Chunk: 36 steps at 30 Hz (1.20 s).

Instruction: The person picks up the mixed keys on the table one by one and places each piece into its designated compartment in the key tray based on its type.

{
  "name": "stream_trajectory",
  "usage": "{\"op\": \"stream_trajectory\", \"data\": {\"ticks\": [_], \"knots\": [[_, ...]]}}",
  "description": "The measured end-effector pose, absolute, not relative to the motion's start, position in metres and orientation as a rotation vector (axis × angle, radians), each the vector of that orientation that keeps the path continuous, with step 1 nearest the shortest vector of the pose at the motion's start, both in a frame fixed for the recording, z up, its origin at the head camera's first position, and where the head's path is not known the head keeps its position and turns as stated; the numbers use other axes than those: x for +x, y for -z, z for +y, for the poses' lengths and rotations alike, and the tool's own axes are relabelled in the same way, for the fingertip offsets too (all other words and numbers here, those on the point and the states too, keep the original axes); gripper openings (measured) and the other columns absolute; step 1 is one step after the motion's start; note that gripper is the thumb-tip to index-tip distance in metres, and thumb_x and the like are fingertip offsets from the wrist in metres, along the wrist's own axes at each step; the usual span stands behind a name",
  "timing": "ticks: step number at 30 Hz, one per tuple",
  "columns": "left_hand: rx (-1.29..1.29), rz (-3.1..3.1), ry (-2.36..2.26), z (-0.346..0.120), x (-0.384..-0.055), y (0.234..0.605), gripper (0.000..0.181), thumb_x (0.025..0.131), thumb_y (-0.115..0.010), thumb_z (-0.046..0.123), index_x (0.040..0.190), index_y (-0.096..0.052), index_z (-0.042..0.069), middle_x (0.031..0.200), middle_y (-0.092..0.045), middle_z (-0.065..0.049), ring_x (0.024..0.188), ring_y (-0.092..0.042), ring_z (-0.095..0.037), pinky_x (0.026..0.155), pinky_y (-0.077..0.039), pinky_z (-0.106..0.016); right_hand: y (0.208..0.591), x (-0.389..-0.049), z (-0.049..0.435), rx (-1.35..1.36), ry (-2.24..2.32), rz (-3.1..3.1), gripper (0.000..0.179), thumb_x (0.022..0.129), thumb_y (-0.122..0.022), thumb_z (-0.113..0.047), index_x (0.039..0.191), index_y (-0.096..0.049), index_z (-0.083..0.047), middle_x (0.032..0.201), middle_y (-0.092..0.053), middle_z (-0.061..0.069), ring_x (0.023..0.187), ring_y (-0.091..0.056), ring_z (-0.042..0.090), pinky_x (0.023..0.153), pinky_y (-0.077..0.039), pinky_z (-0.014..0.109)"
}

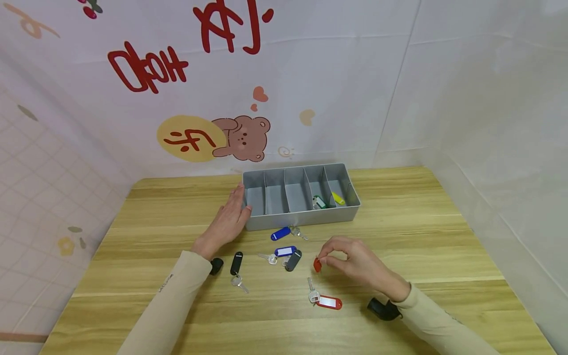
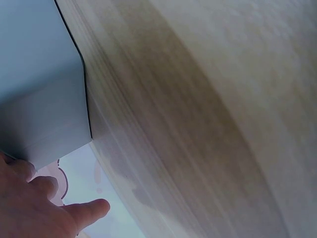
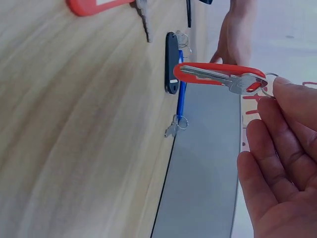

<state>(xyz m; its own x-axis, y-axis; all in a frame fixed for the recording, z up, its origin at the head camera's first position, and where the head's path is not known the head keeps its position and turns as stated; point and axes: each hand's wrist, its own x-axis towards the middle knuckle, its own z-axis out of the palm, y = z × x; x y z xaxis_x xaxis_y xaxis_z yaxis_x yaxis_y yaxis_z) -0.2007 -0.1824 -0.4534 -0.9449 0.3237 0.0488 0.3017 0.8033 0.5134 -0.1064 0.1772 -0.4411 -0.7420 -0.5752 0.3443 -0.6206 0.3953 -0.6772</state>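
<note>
My right hand [image 1: 355,260] pinches the ring of a red key tag [image 1: 317,265] above the table. A silver key [image 3: 242,83] hangs with that tag in the right wrist view, both pointing away from my fingertips. My left hand [image 1: 227,219] rests with straight fingers against the left end of the grey divided tray [image 1: 306,218]. On the table before the tray lie a blue tag [image 1: 279,234], another blue tag [image 1: 285,251], a dark grey tag [image 1: 294,261] and a black tag [image 1: 237,263]. Nearest my right hand lies a second red tag [image 1: 330,302] with its key [image 1: 313,295].
A green tag [image 1: 319,201] lies in the tray's second compartment from the right, a yellow tag [image 1: 338,198] in the rightmost one. Behind the wooden table [image 1: 399,217] hangs a white printed cloth [image 1: 346,88], which also closes off the sides.
</note>
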Motion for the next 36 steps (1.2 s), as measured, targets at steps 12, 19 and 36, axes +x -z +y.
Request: {"op": "stream_trajectory", "data": {"ticks": [12, 19, 36], "knots": [[0.496, 2.937, -0.831, -0.182, -0.2, 0.451, 0.072, 0.113, -0.035, 0.035, 0.165, 0.0, 0.0, 0.173, -0.001, -0.015, 0.158, -0.008, -0.039, 0.117, -0.021, -0.071, 0.425, -0.106, 0.181, 1.005, -1.325, -2.585, 0.019, 0.088, -0.081, -0.003, 0.097, -0.076, -0.02, 0.099, -0.072, -0.016, 0.093, -0.069, 0.007, 0.08, -0.06, 0.034], [0.497, 2.937, -0.842, -0.182, -0.199, 0.451, 0.072, 0.113, -0.035, 0.035, 0.165, 0.0, 0.0, 0.173, -0.001, -0.015, 0.158, -0.008, -0.039, 0.117, -0.02, -0.071, 0.417, -0.109, 0.182, 0.935, -1.293, -2.545, 0.021, 0.087, -0.081, -0.002, 0.097, -0.077, -0.02, 0.098, -0.073, -0.015, 0.092, -0.068, 0.008, 0.081, -0.059, 0.033], [0.497, 2.931, -0.835, -0.183, -0.201, 0.453, 0.072, 0.112, -0.033, 0.037, 0.165, 0.001, 0.002, 0.174, 0.001, -0.013, 0.159, -0.006, -0.037, 0.118, -0.019, -0.07, 0.401, -0.114, 0.178, 0.759, -1.35, -2.495, 0.015, 0.091, -0.079, -0.005, 0.098, -0.078, -0.019, 0.097, -0.073, -0.009, 0.091, -0.068, 0.01, 0.083, -0.056, 0.028]]}}
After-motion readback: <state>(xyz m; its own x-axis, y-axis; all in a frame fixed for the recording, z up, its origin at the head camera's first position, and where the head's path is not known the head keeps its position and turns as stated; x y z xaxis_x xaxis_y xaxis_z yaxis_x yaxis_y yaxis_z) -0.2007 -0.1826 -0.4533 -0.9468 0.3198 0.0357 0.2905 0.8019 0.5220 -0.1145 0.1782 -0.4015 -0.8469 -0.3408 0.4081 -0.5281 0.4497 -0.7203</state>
